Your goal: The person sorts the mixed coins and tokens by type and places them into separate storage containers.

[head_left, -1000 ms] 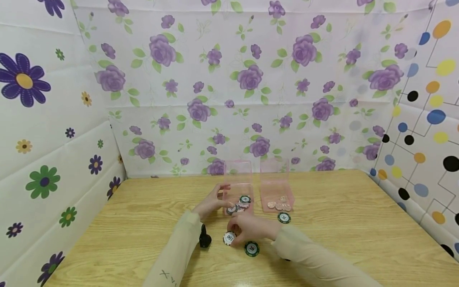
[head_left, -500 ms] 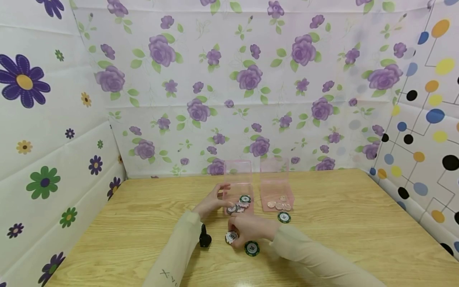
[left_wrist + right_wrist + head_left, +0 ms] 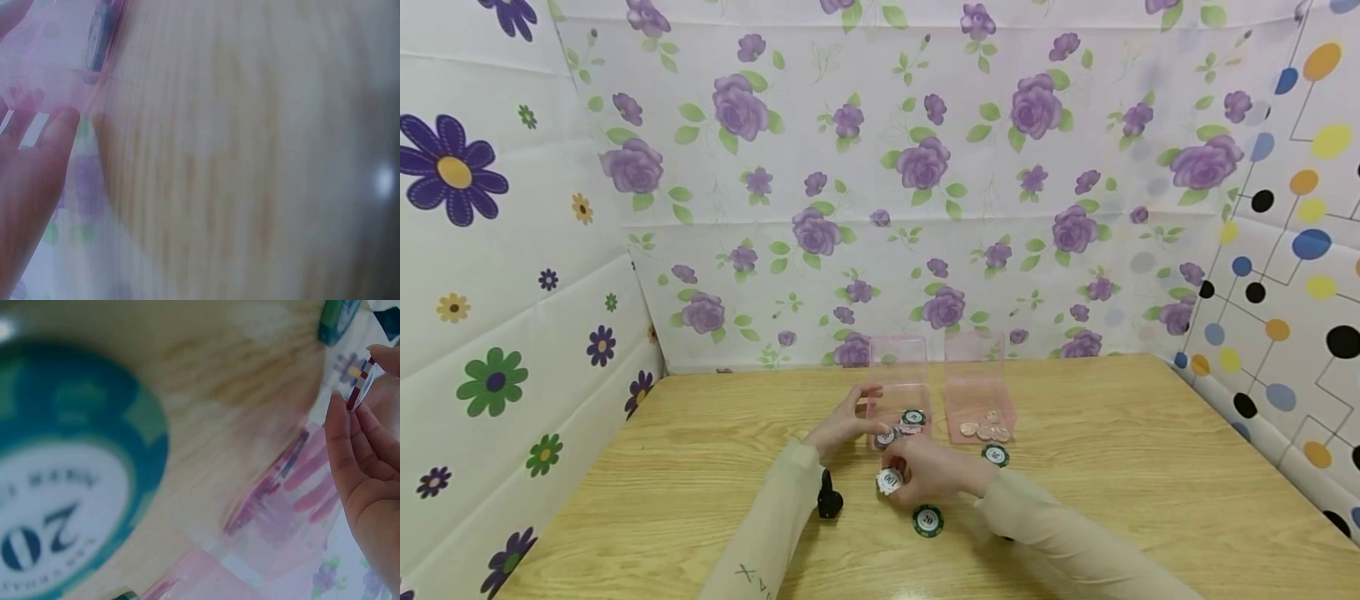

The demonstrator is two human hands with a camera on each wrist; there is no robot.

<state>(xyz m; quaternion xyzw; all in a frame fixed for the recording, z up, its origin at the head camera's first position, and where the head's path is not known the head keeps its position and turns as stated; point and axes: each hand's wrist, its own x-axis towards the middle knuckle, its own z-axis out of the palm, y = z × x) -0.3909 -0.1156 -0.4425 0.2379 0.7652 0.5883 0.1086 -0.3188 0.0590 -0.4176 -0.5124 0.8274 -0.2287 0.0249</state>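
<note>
My right hand [image 3: 928, 468] pinches a white poker chip marked 100 [image 3: 889, 482] between thumb and fingers. In the right wrist view the chip [image 3: 362, 387] is seen edge-on, tilted, with red on its rim. My left hand [image 3: 838, 429] holds the left side of an open pink clear plastic box [image 3: 891, 398], thumb towards the front. Its fingers [image 3: 59, 128] show against the box wall in the left wrist view. Several poker chips [image 3: 913, 417] lie inside this box, partly hidden by my hands. A green chip marked 20 [image 3: 928, 521] lies on the table below my right hand.
A second open pink box [image 3: 973, 402] stands to the right, holding several copper-coloured coins [image 3: 985, 432]. In front of it lies another green chip [image 3: 996, 455]. A small black device [image 3: 830, 504] sits by my left sleeve. Patterned cloth walls [image 3: 880, 167] surround the wooden table [image 3: 722, 467].
My right hand has picked the 100 chip up off the table and moved it slightly forward, towards the left box. The left hand stays in place on that box.
</note>
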